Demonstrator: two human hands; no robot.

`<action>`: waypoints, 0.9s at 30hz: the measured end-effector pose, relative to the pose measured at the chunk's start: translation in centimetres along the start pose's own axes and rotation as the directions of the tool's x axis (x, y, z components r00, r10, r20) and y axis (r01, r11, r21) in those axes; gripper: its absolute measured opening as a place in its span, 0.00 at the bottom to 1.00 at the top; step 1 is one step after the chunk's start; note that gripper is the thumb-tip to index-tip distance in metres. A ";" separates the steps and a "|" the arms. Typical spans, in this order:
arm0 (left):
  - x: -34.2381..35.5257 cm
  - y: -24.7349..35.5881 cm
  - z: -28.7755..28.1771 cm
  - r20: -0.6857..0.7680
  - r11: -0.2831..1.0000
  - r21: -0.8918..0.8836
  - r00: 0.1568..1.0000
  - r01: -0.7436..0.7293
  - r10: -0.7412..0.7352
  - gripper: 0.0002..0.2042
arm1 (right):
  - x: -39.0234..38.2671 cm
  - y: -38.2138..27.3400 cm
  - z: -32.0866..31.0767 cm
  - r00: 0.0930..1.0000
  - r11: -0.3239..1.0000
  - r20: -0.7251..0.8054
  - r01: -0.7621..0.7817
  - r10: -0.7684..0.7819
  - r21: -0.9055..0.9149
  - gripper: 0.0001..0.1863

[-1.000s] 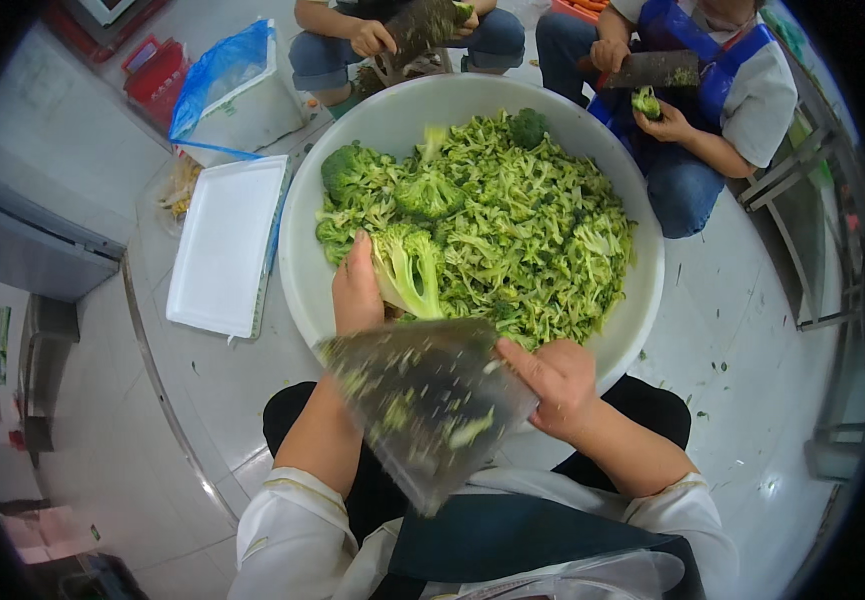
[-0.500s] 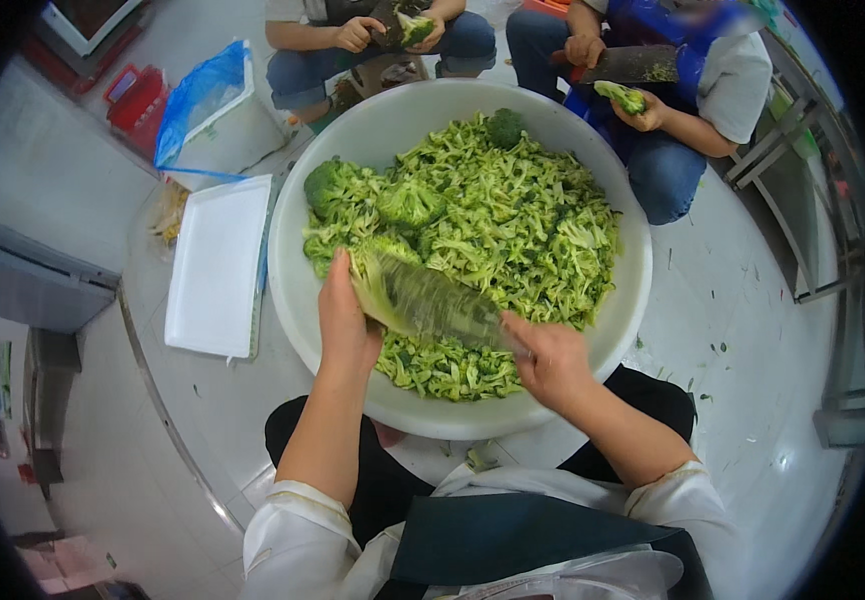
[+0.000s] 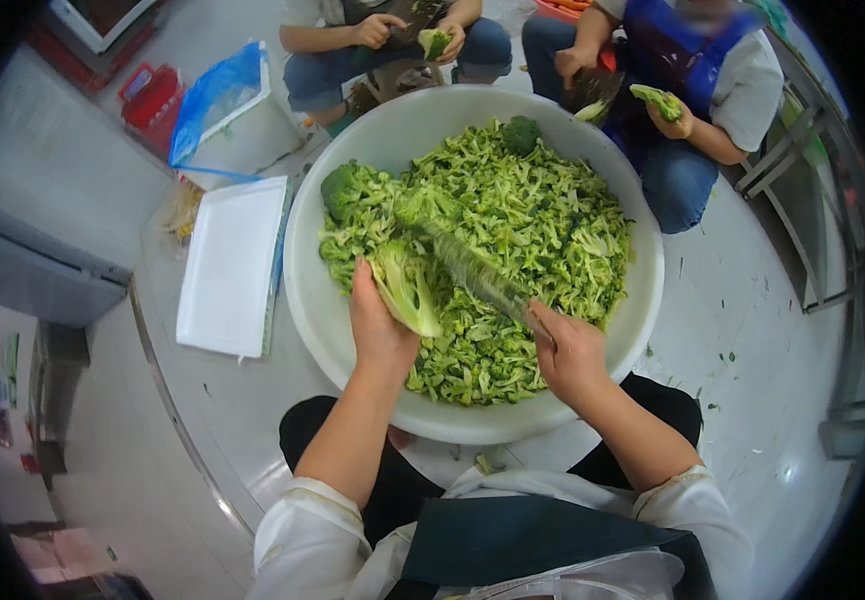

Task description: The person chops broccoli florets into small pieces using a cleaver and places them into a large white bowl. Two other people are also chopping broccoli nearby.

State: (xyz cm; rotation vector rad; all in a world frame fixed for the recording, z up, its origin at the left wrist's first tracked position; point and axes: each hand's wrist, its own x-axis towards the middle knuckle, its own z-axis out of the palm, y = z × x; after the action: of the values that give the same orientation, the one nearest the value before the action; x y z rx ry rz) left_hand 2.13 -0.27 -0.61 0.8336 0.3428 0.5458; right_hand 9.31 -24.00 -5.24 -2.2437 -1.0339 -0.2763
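My left hand (image 3: 383, 325) grips a piece of broccoli (image 3: 408, 290), its pale cut stem turned up to the right. In my right hand (image 3: 571, 350) is the handle of a wide cleaver (image 3: 478, 272); the blade is smeared by motion, with green bits on it, and points up and left beside the broccoli. Both hands are over a big white tub (image 3: 303, 300) filled with chopped broccoli pieces (image 3: 543, 230). Larger heads of broccoli (image 3: 351, 190) lie at the tub's left, and a small dark green floret (image 3: 521, 135) rests near its far rim.
Across the tub, two people sit with cleavers and broccoli, one co-worker's hand (image 3: 675, 118) at the right. Left of the tub are a white foam lid (image 3: 231, 265), a bin with a blue liner (image 3: 243, 120) and a red basket (image 3: 153, 110). A metal rack (image 3: 788, 180) stands at right.
The cleaver has swung off the broccoli's face, to the right of it. My left hand has shifted a little right and down. The right co-worker's cleaver is lowered.
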 end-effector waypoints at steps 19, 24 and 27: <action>0.2 1.2 -0.4 -0.100 0.955 0.215 0.978 0.203 -0.185 0.20 | -0.5 -1.2 -1.3 1.000 0.975 0.001 -0.009 0.008 0.222 0.17; 0.5 1.3 -1.0 -0.189 0.955 0.191 0.963 0.228 -0.192 0.25 | 0.6 -2.5 -2.1 0.972 0.959 -0.029 0.236 -0.234 0.158 0.19; 0.8 -0.2 -1.9 -0.200 0.932 0.359 0.979 0.048 0.027 0.24 | 2.0 -4.7 -3.3 0.893 0.883 -0.116 0.448 -0.434 0.138 0.22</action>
State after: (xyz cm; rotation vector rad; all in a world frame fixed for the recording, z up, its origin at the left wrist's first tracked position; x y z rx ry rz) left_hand 1.91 1.25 -1.99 1.1357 0.6492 0.5672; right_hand 7.38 -22.59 0.38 -1.8147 -1.4636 -0.4570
